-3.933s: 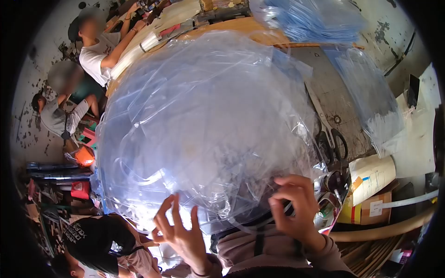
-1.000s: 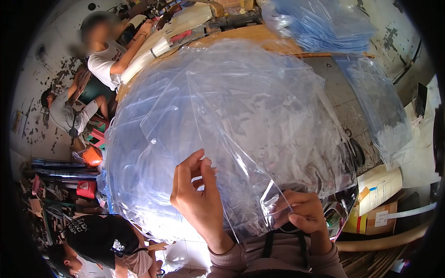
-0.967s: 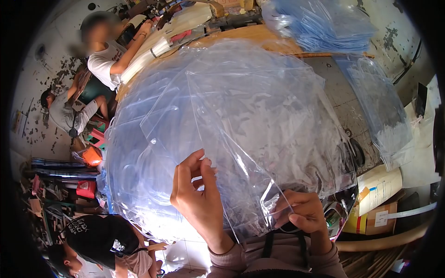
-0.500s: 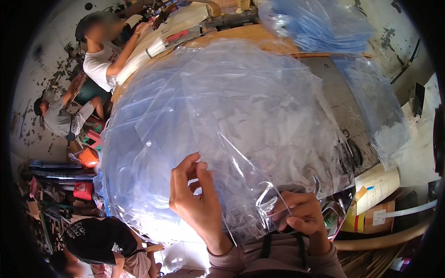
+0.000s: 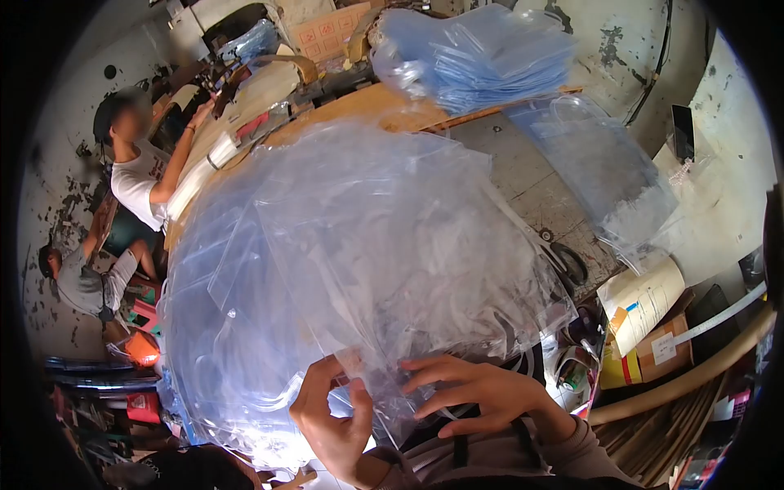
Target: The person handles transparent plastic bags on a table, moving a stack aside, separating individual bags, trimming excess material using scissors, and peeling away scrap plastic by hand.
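Clear, bluish plastic sheets (image 5: 384,220) lie in a wide, wrinkled, overlapping pile in front of me. At the near edge, my left hand (image 5: 335,416) is curled, thumb and fingers drawn together on the plastic; the transparent film makes the exact grip hard to see. Just to its right, my right hand (image 5: 482,396) is spread with its palm down, fingertips over the near part of the plastic, not closed on it. Folds and glare hide the separate edges between layers.
A stack of folded blue plastic (image 5: 490,61) sits at the back. More plastic (image 5: 596,171) lies to the right, near scissors (image 5: 567,261) and a cardboard box (image 5: 665,351). One person (image 5: 143,180) works at back left; another (image 5: 86,278) sits farther left. A dark-shirted person is partly visible at lower left.
My view has shifted. My right hand has opened from its grip on the plastic edge and moved left, nearer my left hand. My left hand is lower, near the sheet's near edge.
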The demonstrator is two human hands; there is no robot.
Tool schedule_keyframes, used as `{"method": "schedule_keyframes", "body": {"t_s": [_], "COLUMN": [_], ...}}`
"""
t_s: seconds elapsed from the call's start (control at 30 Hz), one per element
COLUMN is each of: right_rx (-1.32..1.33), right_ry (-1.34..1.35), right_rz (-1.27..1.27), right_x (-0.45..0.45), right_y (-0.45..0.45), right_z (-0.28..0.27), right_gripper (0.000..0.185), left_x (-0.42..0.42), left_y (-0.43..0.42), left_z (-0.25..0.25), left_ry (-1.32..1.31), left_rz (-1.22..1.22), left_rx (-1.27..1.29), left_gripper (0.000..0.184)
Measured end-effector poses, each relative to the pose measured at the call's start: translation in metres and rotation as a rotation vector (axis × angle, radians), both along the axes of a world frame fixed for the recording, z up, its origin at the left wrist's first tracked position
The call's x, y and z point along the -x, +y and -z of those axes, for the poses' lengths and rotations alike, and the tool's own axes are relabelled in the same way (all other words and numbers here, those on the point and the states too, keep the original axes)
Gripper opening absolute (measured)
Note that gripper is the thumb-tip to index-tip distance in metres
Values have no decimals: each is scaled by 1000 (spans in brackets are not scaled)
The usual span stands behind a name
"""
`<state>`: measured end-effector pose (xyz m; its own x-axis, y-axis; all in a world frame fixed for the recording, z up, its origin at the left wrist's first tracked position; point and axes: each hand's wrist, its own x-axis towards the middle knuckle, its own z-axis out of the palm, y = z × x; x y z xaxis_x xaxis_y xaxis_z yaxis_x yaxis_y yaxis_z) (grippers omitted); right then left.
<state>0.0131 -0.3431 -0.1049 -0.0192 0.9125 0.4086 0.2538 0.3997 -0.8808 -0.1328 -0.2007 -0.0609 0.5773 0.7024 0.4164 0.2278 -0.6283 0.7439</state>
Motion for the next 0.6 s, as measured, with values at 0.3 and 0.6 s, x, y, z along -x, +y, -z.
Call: {"method": "schedule_keyframes", "body": {"t_s": [0.3,0.6], "right_rx": [154,0], "right_ry": [-57,-835], "right_rz": [165,765], "right_x": [-16,-80], "right_y": [-16,15], "right_z": [-59,-93], "right_gripper": [37,83], "left_x": [33,115], "left_y": [-5,-4], "left_z": [20,39], "left_ry": [-162,-12], "left_rz": [216,302], "left_rx": [273,382], "left_gripper": [15,18]}}
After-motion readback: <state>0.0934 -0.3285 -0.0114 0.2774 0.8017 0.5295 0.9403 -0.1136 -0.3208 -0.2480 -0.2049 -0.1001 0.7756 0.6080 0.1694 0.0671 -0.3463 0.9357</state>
